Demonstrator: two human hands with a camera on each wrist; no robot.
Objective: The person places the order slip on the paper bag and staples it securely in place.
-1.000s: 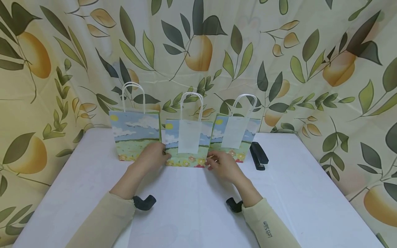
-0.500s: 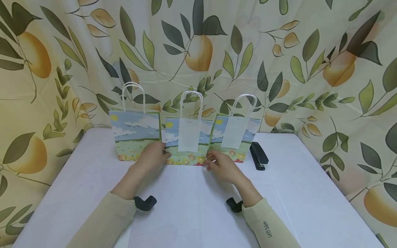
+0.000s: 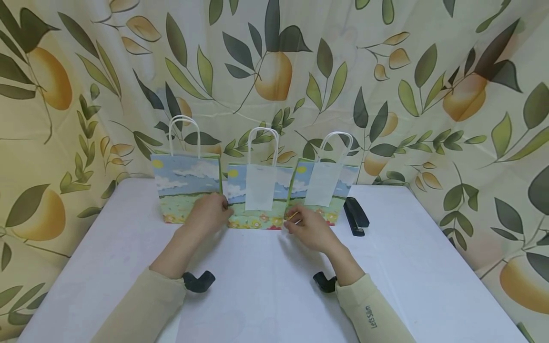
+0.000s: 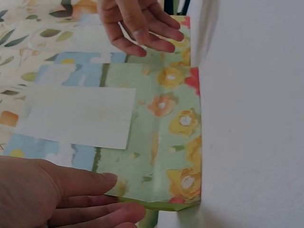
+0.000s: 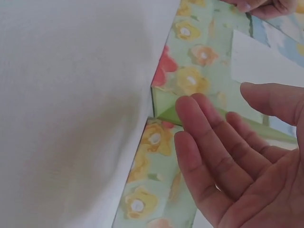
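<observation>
A paper gift bag (image 3: 238,193) printed with sky, meadow and flowers stands upright in the middle of a row of three, a white card (image 3: 260,186) on its front. At its left edge is my left hand (image 3: 206,216); in the left wrist view the thumb (image 4: 90,183) lies along the front, the fingers extended by the side panel. My right hand (image 3: 310,231) is by the lower right corner. In the right wrist view its fingers (image 5: 213,152) are loosely bent, holding nothing. Similar bags stand at left (image 3: 186,183) and right (image 3: 299,190); the right one also bears a card.
A black stapler (image 3: 357,216) lies right of the right bag. The white-covered table (image 3: 261,295) stretches toward me. Behind the bags hangs a curtain (image 3: 343,28) with fruit and leaf prints. Black wrist mounts (image 3: 199,282) protrude by both sleeves.
The middle bag has slid slightly back, more in line with its neighbours. My right fingers have shifted a little right, off its corner; my left hand is slightly higher. The head view shifted slightly.
</observation>
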